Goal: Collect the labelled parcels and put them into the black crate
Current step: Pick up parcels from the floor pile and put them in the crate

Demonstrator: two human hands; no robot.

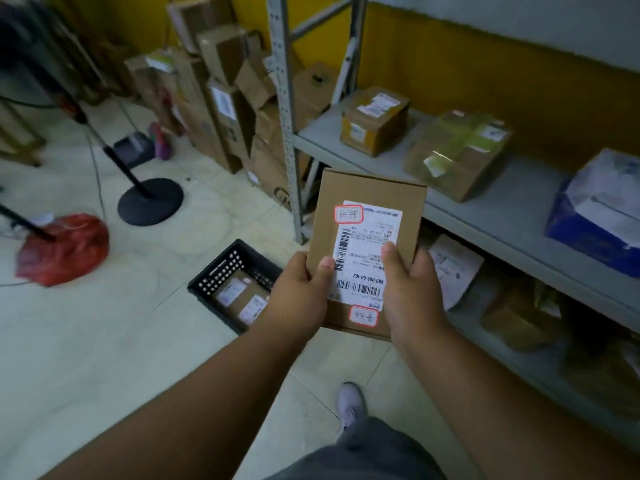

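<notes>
A flat brown cardboard parcel [367, 199] with a white shipping label and two red-edged stickers is held up in front of me. My left hand [299, 289] grips its lower left edge and my right hand [410, 292] grips its lower right edge, thumbs on the label. The black crate [221, 268] stands on the floor below and left of the parcel, partly hidden by my left hand. Labelled parcels [242, 296] lie inside it. More labelled boxes sit on the grey shelf: one small box [374, 121] and a taped box [457, 154].
A grey metal shelf unit [485, 216] runs along the right, with a blue-and-white box [602, 213] on it and parcels on the lower level. Stacked cardboard boxes [221, 109] lean at the back. A black stand base [150, 200] and red bag [65, 247] lie on the floor at left.
</notes>
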